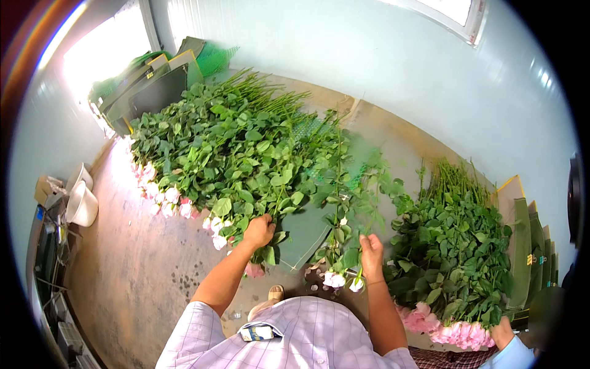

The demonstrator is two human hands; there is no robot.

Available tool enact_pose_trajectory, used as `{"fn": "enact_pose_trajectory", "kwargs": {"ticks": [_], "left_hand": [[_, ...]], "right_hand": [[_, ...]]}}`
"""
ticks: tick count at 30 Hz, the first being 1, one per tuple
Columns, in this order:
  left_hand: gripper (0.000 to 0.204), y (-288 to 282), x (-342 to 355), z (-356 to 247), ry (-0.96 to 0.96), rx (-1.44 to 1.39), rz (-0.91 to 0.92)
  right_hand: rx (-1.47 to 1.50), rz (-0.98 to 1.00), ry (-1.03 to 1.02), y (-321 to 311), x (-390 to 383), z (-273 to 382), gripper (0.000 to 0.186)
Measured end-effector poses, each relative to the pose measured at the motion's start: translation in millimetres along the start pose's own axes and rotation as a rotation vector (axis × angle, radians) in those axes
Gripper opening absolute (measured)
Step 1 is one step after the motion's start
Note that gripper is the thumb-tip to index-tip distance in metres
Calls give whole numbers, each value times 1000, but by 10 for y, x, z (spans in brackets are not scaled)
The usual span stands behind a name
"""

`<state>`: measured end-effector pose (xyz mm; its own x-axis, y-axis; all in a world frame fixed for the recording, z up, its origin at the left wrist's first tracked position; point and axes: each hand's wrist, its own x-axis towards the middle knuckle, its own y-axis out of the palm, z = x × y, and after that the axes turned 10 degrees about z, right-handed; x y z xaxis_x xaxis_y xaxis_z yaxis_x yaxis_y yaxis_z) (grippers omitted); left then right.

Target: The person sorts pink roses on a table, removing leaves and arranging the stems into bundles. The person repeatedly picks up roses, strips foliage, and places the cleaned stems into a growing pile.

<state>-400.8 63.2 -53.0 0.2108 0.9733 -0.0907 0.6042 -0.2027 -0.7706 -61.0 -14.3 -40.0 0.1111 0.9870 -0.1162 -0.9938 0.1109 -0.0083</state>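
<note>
A wide heap of long-stemmed roses (233, 147) lies on the table, leafy stems pointing away and pale pink blooms toward me. My left hand (259, 232) is closed at the near right edge of this heap, its fingers curled round a rose stem among the leaves; a pink bloom (254, 269) shows just below it. My right hand (371, 252) pinches another rose by its stem, and the leafy upper part is smeared by motion. Below and beside that hand are white rose blooms (334, 279) of a smaller row, lying over a dark green sheet (304, 237).
At right lies a second rose pile (452, 246) with pink blooms, touched by another person's hand (503, 333). Upright green boards (522, 252) stand beyond it; more boards (160, 86) and green netting stand back left. White buckets (82, 204) sit at far left.
</note>
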Motion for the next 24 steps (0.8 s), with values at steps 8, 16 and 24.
{"fn": "enact_pose_trajectory", "kwargs": {"ticks": [8,16,24], "left_hand": [[19,39,-258,-97,-75,218,-99],[23,-468,-282,-780,-107,-193,-111],[23,-876,-120,-1421,160,-1341,219]], "right_hand": [[253,23,-269,973,89,516,34],[305,-80,97,869,367,284,24],[546,-149,-246,-436,326,541,24]]}}
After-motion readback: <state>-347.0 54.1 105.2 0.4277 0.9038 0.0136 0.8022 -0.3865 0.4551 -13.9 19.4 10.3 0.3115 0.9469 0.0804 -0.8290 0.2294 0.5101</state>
